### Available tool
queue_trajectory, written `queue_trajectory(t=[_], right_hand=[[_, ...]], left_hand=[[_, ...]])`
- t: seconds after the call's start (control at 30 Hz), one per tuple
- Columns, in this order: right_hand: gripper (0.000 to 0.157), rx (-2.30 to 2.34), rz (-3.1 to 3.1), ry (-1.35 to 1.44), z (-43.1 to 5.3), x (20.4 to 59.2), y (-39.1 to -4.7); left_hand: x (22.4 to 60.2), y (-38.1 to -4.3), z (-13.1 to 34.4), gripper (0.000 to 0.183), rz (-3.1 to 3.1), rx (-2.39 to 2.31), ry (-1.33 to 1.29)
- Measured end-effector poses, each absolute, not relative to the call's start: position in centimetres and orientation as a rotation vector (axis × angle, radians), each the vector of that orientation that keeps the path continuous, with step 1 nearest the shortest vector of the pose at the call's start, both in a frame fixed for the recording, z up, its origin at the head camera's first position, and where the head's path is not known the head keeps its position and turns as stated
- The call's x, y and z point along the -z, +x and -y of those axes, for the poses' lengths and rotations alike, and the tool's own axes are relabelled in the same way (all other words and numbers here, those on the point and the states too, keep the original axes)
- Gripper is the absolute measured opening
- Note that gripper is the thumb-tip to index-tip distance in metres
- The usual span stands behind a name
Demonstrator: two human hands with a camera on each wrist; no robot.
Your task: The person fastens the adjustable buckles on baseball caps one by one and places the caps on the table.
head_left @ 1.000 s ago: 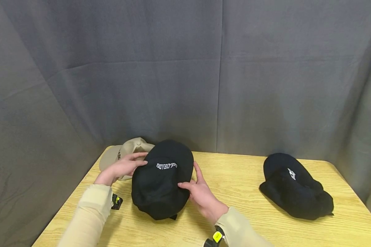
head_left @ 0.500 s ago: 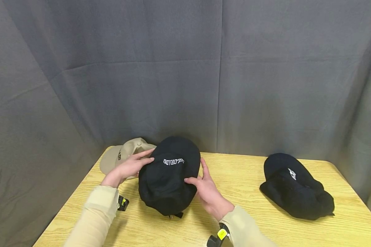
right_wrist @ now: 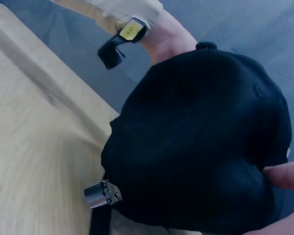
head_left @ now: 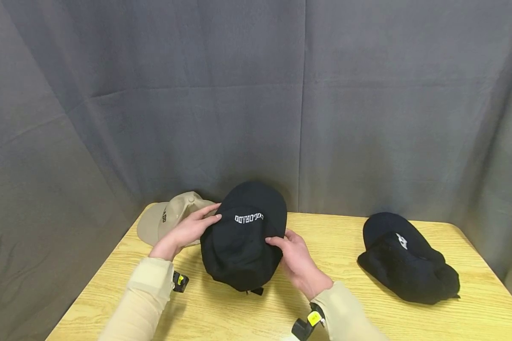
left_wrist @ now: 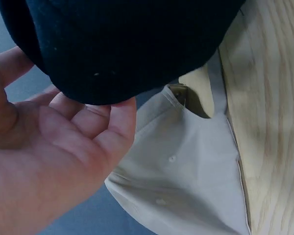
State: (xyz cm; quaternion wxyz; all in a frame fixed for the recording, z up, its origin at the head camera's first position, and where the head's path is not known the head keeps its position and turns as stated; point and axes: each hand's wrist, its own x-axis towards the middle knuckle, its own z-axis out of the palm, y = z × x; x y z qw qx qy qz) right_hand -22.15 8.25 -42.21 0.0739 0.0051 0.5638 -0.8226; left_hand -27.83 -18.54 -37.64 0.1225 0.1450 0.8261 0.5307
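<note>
A black cap (head_left: 234, 251) with white COLORADO lettering is held tilted between both hands, its brim toward the back curtain. My left hand (head_left: 189, 232) grips its left side, thumb on top; in the left wrist view, the curled fingers (left_wrist: 120, 120) sit under the cap's edge. My right hand (head_left: 300, 263) pinches the right side where brim and crown meet, thumb on the front. In the right wrist view, the cap's crown (right_wrist: 196, 137) faces the camera, and a metal strap buckle (right_wrist: 100, 194) hangs at its lower edge. A beige cap (head_left: 181, 213) lies behind the left hand.
Another dark cap (head_left: 409, 270) with a white emblem lies on the right side of the wooden table (head_left: 328, 284). Grey curtains (head_left: 239, 94) hang behind the table and along its sides. The beige cap is close to the back left corner.
Both hands have carried the black cap to the right and slightly toward the back, raising it a little. More of the beige cap shows. The dark cap on the right has stayed put.
</note>
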Motion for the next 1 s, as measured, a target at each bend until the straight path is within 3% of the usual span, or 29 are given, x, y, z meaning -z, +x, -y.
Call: queue_trajectory(t=[0.27,0.73,0.9,1.0], right_hand=[[0.041,2.514,-1.765,0.019,-10.3,41.7,-22.8],[0.033,2.653,-1.661,0.098,-14.0,39.5,-22.9],[0.031,2.700,-1.635,0.116,-14.9,38.9,-22.9],[0.029,2.732,-1.620,0.123,-15.5,38.6,-22.9]], left_hand=[[37.7,-27.6,17.0,0.035,-2.388,-1.637,0.374],[37.5,-27.1,14.4,0.031,-2.178,-1.847,0.457],[38.0,-27.0,14.0,0.040,-2.125,-1.862,0.532],[38.5,-26.9,13.9,0.061,-2.038,-1.860,0.610]])
